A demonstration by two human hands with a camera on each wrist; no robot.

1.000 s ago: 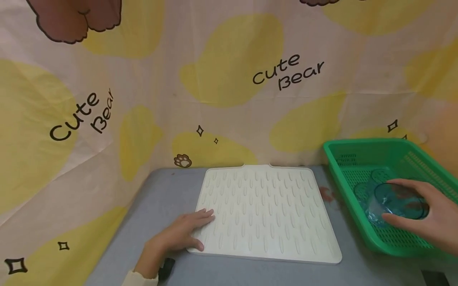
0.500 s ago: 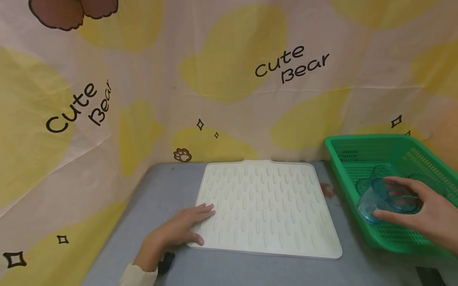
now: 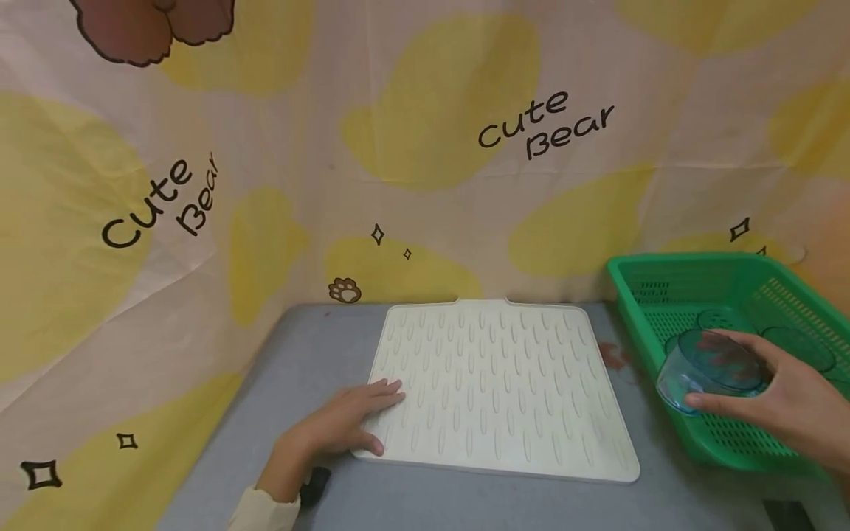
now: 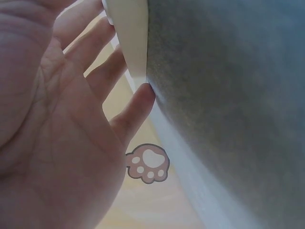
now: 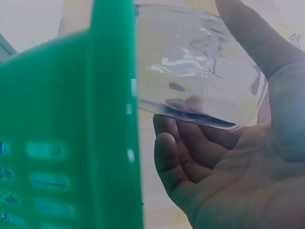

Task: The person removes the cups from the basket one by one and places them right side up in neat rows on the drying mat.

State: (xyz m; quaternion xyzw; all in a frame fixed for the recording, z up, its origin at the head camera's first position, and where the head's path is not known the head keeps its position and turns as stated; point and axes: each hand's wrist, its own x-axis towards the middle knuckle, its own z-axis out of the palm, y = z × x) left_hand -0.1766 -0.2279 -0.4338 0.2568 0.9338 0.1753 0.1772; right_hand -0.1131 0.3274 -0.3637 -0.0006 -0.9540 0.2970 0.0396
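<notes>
My right hand (image 3: 786, 394) grips a clear, blue-tinted glass cup (image 3: 680, 372), thumb on its near side and fingers round the far side. The cup is tilted, its wide mouth toward the hand and its base to the left, over the left rim of the green basket (image 3: 664, 394). In the right wrist view the basket's rim hides part of the cup (image 5: 190, 62). On the left, my left hand (image 3: 341, 420) rests with extended fingers on the near left corner of a white ridged drying mat (image 3: 498, 391). Its fingertips lie along the mat's edge (image 4: 136, 38) in the left wrist view.
Other clear glasses (image 3: 797, 350) sit inside the basket, partly behind the right hand. The mat lies on a grey tabletop (image 3: 319, 346), left of the basket. A printed cloth (image 3: 425, 221) hangs behind the table and along its left side.
My right hand has lifted the cup from among the glasses in the basket, moved it left to the rim and tilted it. The left hand stays on the mat.
</notes>
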